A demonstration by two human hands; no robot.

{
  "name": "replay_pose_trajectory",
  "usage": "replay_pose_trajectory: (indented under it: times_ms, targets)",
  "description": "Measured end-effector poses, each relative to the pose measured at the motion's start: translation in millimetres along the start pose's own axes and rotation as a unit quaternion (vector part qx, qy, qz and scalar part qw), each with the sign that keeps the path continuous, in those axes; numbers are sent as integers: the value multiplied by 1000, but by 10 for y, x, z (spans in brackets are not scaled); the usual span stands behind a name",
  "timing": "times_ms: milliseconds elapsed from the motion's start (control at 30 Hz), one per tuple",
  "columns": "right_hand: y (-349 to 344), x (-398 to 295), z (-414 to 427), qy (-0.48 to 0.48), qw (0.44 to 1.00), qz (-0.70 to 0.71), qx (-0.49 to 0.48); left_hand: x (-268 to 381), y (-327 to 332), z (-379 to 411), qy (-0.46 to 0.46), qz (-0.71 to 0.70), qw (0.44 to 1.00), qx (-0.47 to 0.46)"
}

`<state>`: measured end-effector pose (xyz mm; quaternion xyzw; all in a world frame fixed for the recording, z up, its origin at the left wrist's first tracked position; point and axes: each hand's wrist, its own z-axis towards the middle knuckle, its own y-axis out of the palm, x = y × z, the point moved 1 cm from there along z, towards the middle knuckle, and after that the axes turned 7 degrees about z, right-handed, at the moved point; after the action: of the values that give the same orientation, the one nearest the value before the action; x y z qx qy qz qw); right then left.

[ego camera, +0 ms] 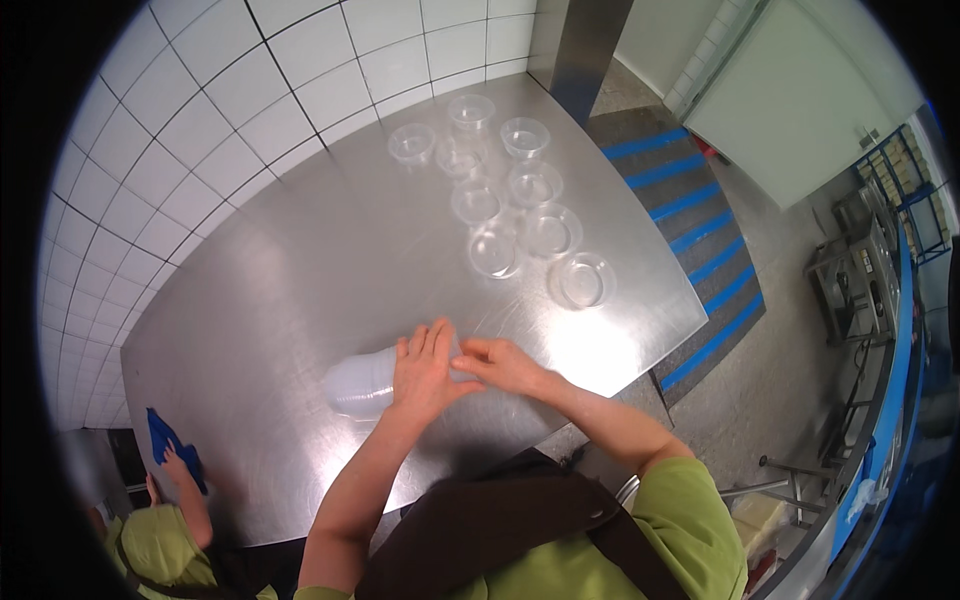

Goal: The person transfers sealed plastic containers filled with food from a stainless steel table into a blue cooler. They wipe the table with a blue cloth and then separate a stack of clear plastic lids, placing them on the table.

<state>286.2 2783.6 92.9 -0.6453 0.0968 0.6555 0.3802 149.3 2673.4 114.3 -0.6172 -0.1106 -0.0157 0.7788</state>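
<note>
A stack of nested clear plastic bowls (361,384) lies on its side on the stainless steel table (300,277), close in front of me. My left hand (429,371) is wrapped over the stack near its right end, fingers pointing away from me. At that same end my right hand (506,366) has its thumb and fingers on the end bowl, whose shape is mostly hidden by both hands. Farther off, several separate bowls stand upright in uneven rows, among them the nearest bowl (585,281) and the farthest bowl (472,112).
White wall tiles (315,67) border the table's far left side, and a metal post (589,52) rises at its far corner. At lower left a co-worker's hand (174,461) rests on a blue cloth (169,442). A dark mat with blue stripes (690,240) covers floor to the right.
</note>
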Motion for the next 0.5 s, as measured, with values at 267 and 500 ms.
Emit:
replay_pose_trajectory:
  times_ms: [267,500]
  targets:
    - [-389,27,-658,-39,994,-62,84,108,-73,-72,28,-48,997,-50]
    - [-861,58,-945,-64,916,-386,84,91,-69,-103,62,-21,998,-19]
